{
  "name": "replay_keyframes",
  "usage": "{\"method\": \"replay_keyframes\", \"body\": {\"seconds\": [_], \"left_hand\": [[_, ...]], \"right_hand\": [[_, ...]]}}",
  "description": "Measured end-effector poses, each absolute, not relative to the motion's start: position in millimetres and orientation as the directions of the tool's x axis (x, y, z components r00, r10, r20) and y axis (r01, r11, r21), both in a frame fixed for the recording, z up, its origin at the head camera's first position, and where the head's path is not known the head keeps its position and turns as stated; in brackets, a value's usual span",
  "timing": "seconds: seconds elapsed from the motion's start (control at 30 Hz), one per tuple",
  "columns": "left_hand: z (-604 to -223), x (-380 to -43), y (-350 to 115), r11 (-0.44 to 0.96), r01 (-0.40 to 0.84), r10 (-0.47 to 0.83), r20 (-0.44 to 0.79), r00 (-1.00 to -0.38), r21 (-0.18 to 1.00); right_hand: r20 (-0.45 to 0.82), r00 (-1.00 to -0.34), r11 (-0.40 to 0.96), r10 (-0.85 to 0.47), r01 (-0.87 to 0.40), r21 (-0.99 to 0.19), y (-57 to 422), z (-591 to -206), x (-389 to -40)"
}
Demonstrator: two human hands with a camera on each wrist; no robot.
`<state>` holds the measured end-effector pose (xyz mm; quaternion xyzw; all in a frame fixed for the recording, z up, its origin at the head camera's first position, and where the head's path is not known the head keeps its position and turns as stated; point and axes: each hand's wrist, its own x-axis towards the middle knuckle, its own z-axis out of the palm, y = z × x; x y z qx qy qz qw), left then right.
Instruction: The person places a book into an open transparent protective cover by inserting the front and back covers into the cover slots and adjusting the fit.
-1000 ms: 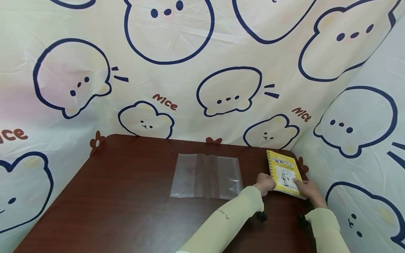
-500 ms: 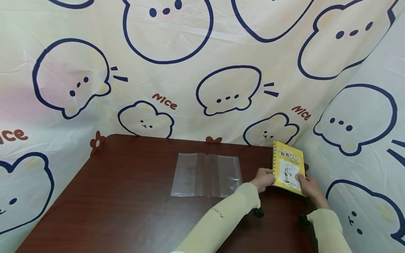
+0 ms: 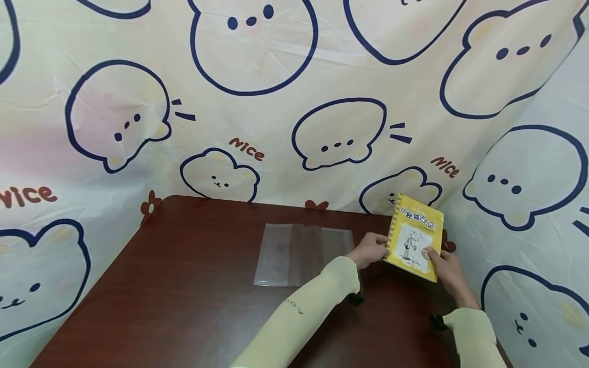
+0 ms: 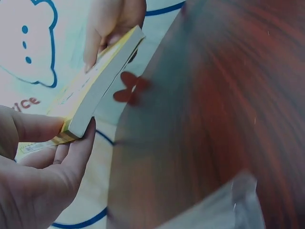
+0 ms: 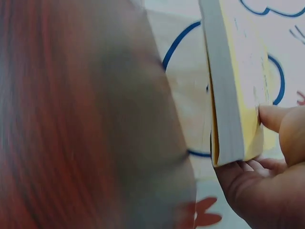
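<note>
A yellow book (image 3: pixel 416 235) with a sketched figure on its cover is held up off the table by both hands, its cover tilted toward the head camera. My left hand (image 3: pixel 369 250) pinches the lower left corner by the spine, thumb on the cover and fingers beneath, as the left wrist view shows. On the opposite side my right hand (image 5: pixel 271 176) grips the lower right edge, thumb on the front and fingers behind. The white page block (image 5: pixel 224 86) faces the right wrist camera. Left of the hands, a clear plastic book cover (image 3: pixel 280 255) lies spread flat, partly hidden by the left arm.
The dark brown wooden table (image 3: pixel 175 286) carries everything. A cream cloth (image 3: pixel 276 117) printed with bears hangs behind it and along both sides. The book is near the table's far right corner, close to the right-hand cloth.
Both hands have raised the book from the right end of the table and tilted it up, then shifted it slightly left. The plastic cover has stayed in place.
</note>
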<state>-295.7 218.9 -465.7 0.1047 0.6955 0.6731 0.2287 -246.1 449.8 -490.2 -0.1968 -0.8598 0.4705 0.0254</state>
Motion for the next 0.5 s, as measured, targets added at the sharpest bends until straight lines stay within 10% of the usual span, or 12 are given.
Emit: {"method": "replay_keyframes", "body": {"seconds": [0.5], "left_hand": [[-457,-305,162,0.199,-0.035,0.475,-0.128,-0.87,0.979]], "right_hand": [[-0.094,-0.94,0.426,0.328,0.236,-0.874,401,-481,-256]]}}
